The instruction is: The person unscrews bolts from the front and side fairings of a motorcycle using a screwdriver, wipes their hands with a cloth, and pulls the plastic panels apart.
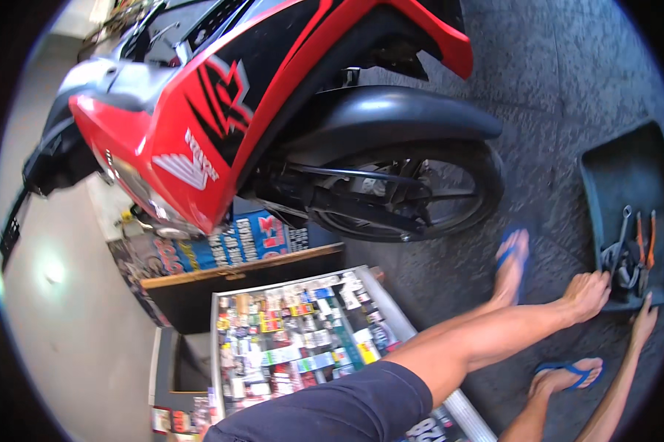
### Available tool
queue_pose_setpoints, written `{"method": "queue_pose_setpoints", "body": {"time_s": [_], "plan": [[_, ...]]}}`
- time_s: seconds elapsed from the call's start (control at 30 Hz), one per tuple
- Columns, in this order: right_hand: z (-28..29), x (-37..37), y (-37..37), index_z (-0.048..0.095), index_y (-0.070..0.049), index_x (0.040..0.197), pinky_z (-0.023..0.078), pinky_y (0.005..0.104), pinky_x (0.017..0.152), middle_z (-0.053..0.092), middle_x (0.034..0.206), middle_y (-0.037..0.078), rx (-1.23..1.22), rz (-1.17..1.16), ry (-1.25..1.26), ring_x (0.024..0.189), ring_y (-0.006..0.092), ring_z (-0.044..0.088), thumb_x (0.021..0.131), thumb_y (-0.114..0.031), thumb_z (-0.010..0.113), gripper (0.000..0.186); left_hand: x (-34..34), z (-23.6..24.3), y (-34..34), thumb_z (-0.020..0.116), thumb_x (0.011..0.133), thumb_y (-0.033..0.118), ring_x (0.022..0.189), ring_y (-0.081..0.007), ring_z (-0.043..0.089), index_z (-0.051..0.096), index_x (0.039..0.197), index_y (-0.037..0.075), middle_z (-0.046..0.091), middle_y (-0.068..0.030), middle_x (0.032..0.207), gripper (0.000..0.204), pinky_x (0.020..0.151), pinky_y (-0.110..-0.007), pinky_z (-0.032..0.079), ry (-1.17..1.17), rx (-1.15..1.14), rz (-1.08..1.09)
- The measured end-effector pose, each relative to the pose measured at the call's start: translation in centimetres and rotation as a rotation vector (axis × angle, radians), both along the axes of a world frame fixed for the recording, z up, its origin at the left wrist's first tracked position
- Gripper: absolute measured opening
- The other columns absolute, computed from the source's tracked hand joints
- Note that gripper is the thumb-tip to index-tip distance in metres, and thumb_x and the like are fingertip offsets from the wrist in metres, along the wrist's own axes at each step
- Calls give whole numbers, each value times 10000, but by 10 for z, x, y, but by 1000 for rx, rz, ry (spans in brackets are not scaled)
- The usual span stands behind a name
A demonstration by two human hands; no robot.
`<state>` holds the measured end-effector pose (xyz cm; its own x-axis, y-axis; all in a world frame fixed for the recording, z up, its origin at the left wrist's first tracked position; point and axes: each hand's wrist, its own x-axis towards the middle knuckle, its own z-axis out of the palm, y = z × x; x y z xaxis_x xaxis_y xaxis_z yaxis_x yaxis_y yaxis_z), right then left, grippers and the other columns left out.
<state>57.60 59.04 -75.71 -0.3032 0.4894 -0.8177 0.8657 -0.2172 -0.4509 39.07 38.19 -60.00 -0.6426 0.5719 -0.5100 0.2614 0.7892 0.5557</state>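
Observation:
A black plastic tray (627, 166) lies tilted at the far right, by the dark floor. At its near left corner, my left hand (588, 295) has its fingers curled on the rim. My right hand (644, 323) grips the near edge, one digit over the rim and the other fingers partly hidden. Inside the tray are a combination wrench (624, 230), orange-handled pliers (647, 239) and a cluster of metal tools or parts (627, 272) too blurred to name.
A red and black motorcycle (221, 125) stands at upper left, its front wheel (450, 191) turned toward the middle. Below it is a glass-topped display case (302, 331) full of small packages. My feet wear blue flip-flops (510, 254) on the dark floor (553, 96).

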Motion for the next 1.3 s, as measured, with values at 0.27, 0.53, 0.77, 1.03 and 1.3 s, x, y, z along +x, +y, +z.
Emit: {"method": "queue_pose_setpoints", "body": {"time_s": [0.27, 0.53, 0.77, 1.03, 1.3], "plan": [[28, -9, 8, 556, 123, 1202, 441, 413, 968, 606, 1187, 300, 491, 183, 295, 1130, 388, 579, 1011, -338, 499, 503, -44, -1, -13, 585, 864, 229, 763, -408, 632, 575, 927, 40, 625, -193, 801, 199, 667, -521, 498, -91, 326, -526], [197, -125, 12, 602, 17, 843, 457, 522, 749, 642, 865, 232, 969, 904, 39, 808, 419, 593, 888, -334, 637, 355, -130, 62, -107, 593, 877, 263, 757, -388, 641, 548, 831, 43, 620, -168, 782, 230, 644, -501, 521, 346, 522, -681], [490, -326, -150, 558, 19, 1140, 425, 385, 912, 587, 1079, 175, 1474, 733, 1205, 1024, 299, 558, 848, -56, 645, 315, -153, 172, -160, 634, 885, 206, 753, -316, 671, 628, 870, 23, 663, -147, 831, 184, 666, -396, 547, 545, 1021, -167], [565, -416, -281, 228, -89, 1505, 259, 552, 1143, 243, 1551, 145, 1763, 780, 1747, 1417, 382, 277, 726, -162, 842, 995, -150, 133, -208, 662, 845, 122, 668, -277, 673, 651, 807, 16, 664, -140, 737, 113, 596, -346, 513, 294, 1190, 360], [553, -452, -298, 205, -22, 1498, 356, 427, 1098, 311, 1485, 205, 1961, 479, 1772, 1335, 326, 373, 766, -162, 828, 971, -157, 110, -218, 667, 844, 118, 599, -268, 645, 639, 772, 14, 629, -138, 675, 130, 546, -349, 491, 183, 1293, 414]]}}
